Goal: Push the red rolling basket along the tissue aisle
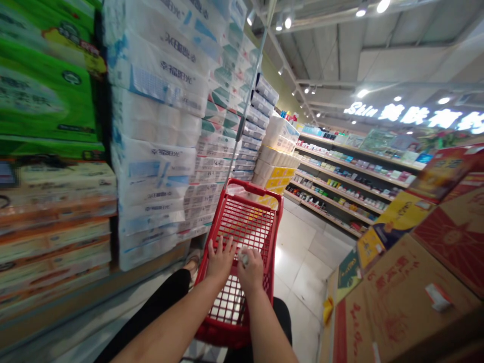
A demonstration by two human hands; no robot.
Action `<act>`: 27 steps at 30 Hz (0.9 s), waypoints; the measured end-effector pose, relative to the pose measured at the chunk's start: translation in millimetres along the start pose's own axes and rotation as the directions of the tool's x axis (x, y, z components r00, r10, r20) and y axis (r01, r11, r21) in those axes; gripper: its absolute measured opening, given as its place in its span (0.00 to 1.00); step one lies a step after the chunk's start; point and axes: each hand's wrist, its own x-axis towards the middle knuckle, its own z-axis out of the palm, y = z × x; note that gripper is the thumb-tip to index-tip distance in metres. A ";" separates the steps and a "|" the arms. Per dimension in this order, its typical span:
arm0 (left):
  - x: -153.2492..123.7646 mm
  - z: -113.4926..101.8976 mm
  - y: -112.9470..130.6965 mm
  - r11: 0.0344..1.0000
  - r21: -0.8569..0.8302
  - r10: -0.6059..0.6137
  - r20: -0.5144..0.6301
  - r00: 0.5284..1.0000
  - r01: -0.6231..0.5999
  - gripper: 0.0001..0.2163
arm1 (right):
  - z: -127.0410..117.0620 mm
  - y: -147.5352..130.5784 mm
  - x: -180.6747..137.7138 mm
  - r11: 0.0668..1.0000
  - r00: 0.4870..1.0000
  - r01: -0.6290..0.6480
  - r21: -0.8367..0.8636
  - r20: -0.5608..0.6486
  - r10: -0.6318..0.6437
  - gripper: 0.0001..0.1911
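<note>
A red plastic shopping cart [247, 222] stands in a shop aisle right in front of me, its basket showing nothing inside. My left hand [219, 259] rests on the near rim of the basket with its fingers stretched over the red grid. Beside it, my right hand [250, 269] is closed around a small pale thing I cannot make out, also at the near rim. A grey metal pole [247, 96] rises from the far end of the cart. My legs in black trousers show below the arms.
Tall stacks of packed toilet paper [159, 126] and tissue packs [49, 201] line the left side. Cardboard boxes [408, 287] crowd the right. Shelves of small goods [340, 181] run along the far right wall. A pale tiled floor [302, 262] stretches ahead past the cart.
</note>
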 end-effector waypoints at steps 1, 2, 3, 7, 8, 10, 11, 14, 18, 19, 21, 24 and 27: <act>0.0 1.2 -0.2 1.000 -0.004 -0.001 0.002 1.000 0.001 0.23 | 1.0 -1.8 -1.2 0.997 0.998 0.044 0.059 0.040 -0.047 0.15; -0.2 2.0 -0.4 1.000 -0.007 -0.001 0.004 1.000 0.001 0.23 | 1.8 -3.2 -2.0 0.993 0.995 0.071 0.098 0.068 -0.078 0.17; -0.4 2.2 -0.7 1.000 -0.009 -0.001 0.004 1.000 0.001 0.23 | 2.2 -4.0 -2.3 0.991 0.993 0.077 0.108 0.080 -0.086 0.18; -0.9 -1.7 -1.0 1.000 -0.012 0.004 0.008 1.000 -0.004 0.23 | -0.2 0.9 0.9 0.994 0.996 -0.083 -0.068 -0.039 0.080 0.09; -0.8 -3.2 -0.7 1.000 -0.014 0.003 0.011 1.000 -0.003 0.23 | -0.8 3.1 2.0 0.985 0.988 -0.135 -0.112 -0.087 0.125 0.07; -0.4 -5.8 0.1 1.000 -0.019 -0.001 0.016 1.000 0.002 0.24 | -0.3 6.7 2.9 0.974 0.976 -0.179 -0.136 -0.147 0.159 0.09; -0.2 -6.6 0.6 1.000 -0.024 -0.007 0.018 1.000 0.007 0.24 | 1.0 7.7 2.7 0.980 0.978 -0.162 -0.116 -0.152 0.144 0.11; -0.1 -7.7 2.2 0.999 -0.040 -0.024 0.021 0.999 0.025 0.24 | 7.1 8.3 0.4 1.000 0.996 -0.017 0.004 -0.083 0.017 0.20; -0.9 -8.7 2.6 0.999 -0.040 -0.028 0.017 0.999 0.028 0.24 | 11.1 12.8 -0.1 1.000 0.999 0.014 0.008 -0.051 -0.014 0.22; -1.0 -9.1 2.5 0.999 -0.036 -0.026 0.019 0.999 0.027 0.24 | 11.0 15.2 0.7 0.999 0.995 -0.041 -0.026 -0.092 0.039 0.21; -0.9 -9.7 2.4 0.999 -0.028 -0.025 0.026 0.999 0.025 0.24 | 10.5 19.6 2.3 0.984 0.971 -0.164 -0.073 -0.187 0.148 0.21; -0.4 -9.5 2.8 0.999 -0.023 -0.029 0.031 0.999 0.030 0.24 | 10.9 20.7 2.6 0.985 0.970 -0.162 -0.062 -0.191 0.148 0.19; -0.3 -8.4 3.4 0.999 -0.024 -0.031 0.021 0.999 0.031 0.24 | 11.3 16.0 0.8 1.000 0.998 0.005 -0.005 -0.067 -0.006 0.18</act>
